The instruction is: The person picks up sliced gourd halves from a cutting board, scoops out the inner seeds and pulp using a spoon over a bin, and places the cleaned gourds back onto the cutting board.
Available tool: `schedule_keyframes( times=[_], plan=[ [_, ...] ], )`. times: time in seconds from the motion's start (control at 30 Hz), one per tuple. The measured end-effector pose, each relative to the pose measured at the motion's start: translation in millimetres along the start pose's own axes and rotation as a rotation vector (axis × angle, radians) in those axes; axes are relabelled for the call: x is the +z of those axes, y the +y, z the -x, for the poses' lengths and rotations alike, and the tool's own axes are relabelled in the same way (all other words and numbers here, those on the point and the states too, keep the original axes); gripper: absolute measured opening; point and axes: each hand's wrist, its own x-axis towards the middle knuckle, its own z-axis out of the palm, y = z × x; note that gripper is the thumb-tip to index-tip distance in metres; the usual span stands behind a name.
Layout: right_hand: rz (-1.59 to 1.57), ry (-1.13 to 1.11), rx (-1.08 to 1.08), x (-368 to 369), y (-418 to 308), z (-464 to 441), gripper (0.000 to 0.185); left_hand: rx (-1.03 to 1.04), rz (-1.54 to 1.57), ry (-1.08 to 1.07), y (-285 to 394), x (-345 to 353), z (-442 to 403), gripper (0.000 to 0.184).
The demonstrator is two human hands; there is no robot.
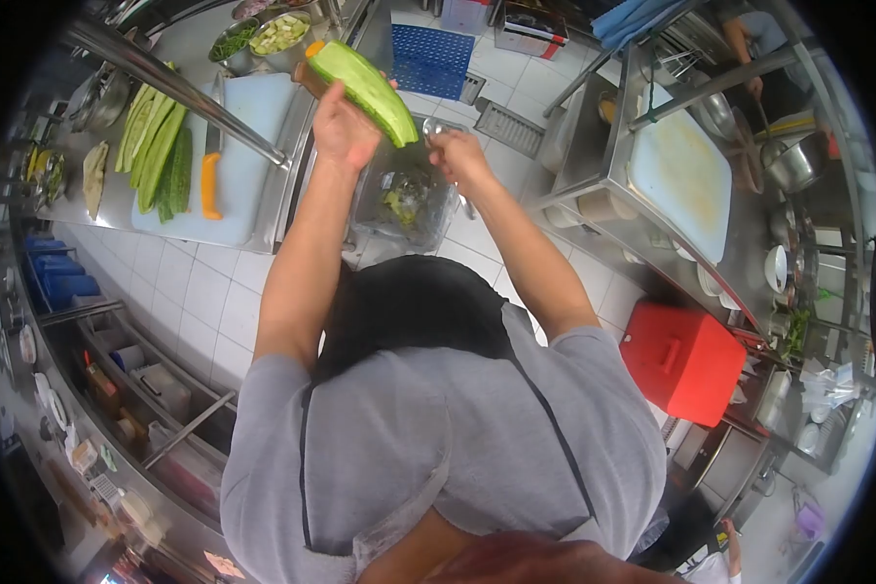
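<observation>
A long, pale green peeled gourd (365, 92) rests in my left hand (346, 129), whose fingers wrap round its underside. The gourd is tilted, its lower end pointing toward my right hand (460, 159). That hand is closed on a shiny metal spoon (431, 127); its rounded end shows beside the gourd's tip, apart from it as far as I can tell. Below both hands stands a bin lined with clear plastic (368, 209), with green scraps (399, 204) inside. A small orange piece (314, 49) shows at the gourd's upper end; I cannot tell what it is.
On the left counter, a light blue cutting board (238, 209) bears long green gourd pieces (156, 146) and an orange-handled knife (209, 180). Behind stands a bowl of chopped pieces (280, 34). To the right are another board (681, 175), a red box (686, 360) and another person's arm (740, 49).
</observation>
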Motion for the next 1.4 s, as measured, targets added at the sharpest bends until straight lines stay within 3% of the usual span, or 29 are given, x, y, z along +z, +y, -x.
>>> schedule_keyframes(
  times=[0.03, 0.13, 0.2, 0.3, 0.4, 0.53, 0.63, 0.83, 1.03, 1.4],
  plan=[
    [-0.292, -0.070, 0.154, 1, -12, 5, 0.027, 0.009, 0.060, 0.000, -1, 0, 1, 0.058],
    [-0.565, -0.089, 0.171, 14, -41, 25, 0.020, 0.032, 0.174, 0.045, -5, 6, 5, 0.063],
    [-0.469, -0.064, 0.090, 15, -43, 21, 0.019, 0.051, 0.162, 0.137, -9, 16, 9, 0.062],
    [-0.366, -0.030, -0.034, 6, -44, 7, 0.020, -0.101, 0.113, 0.091, 4, 15, 21, 0.061],
    [-0.247, -0.025, -0.133, 1, -41, -6, 0.022, -0.201, -0.059, 0.301, 2, 29, 33, 0.058],
    [-0.045, 0.188, -0.379, 15, -30, -18, 0.024, -0.222, 0.154, 0.085, 2, 14, 37, 0.067],
    [0.203, 0.234, -0.517, 11, -34, -23, 0.024, -0.363, 0.117, -0.080, 10, 4, 42, 0.076],
    [0.836, 0.435, -0.698, -14, -60, 1, 0.015, -0.329, 0.124, 0.064, -4, 5, 41, 0.075],
    [1.315, 0.218, -0.734, -14, -83, 15, 0.019, -0.346, -0.040, 0.002, -12, 2, 33, 0.070],
    [1.346, 0.119, -0.745, -5, -103, 17, 0.016, -0.258, -0.313, 0.030, -26, -5, 22, 0.076]
  ],
)
